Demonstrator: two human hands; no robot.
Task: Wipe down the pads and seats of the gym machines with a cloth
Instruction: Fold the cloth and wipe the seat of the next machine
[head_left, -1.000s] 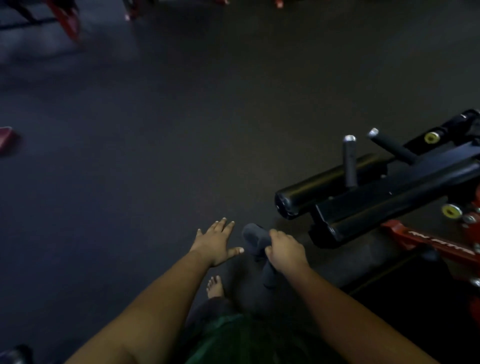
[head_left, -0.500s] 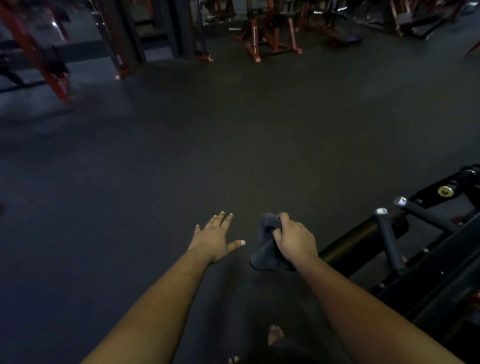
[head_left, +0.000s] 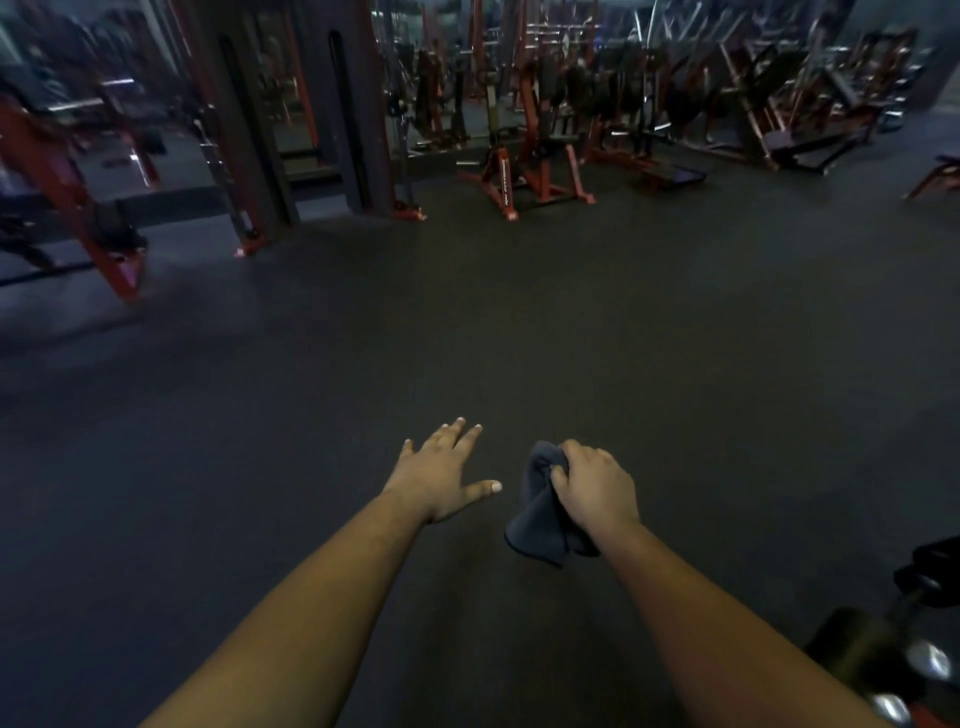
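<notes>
So your right hand (head_left: 597, 486) has its fingers curled tight round a dark grey cloth (head_left: 540, 512), bunched up just below centre of the frame, with a loose corner hanging down under your fist. Your left hand (head_left: 441, 475) is just beside it, holding nothing, palm down, fingers straight and the thumb stuck out toward the cloth. Both hang over the dark rubber floor (head_left: 519, 322). Bottom right corner there's a bit of a black machine (head_left: 883, 654) with shiny metal ends, pretty blurry. Along the top of the frame, well apart from you, is a row of red-framed gym machines (head_left: 524, 156).
</notes>
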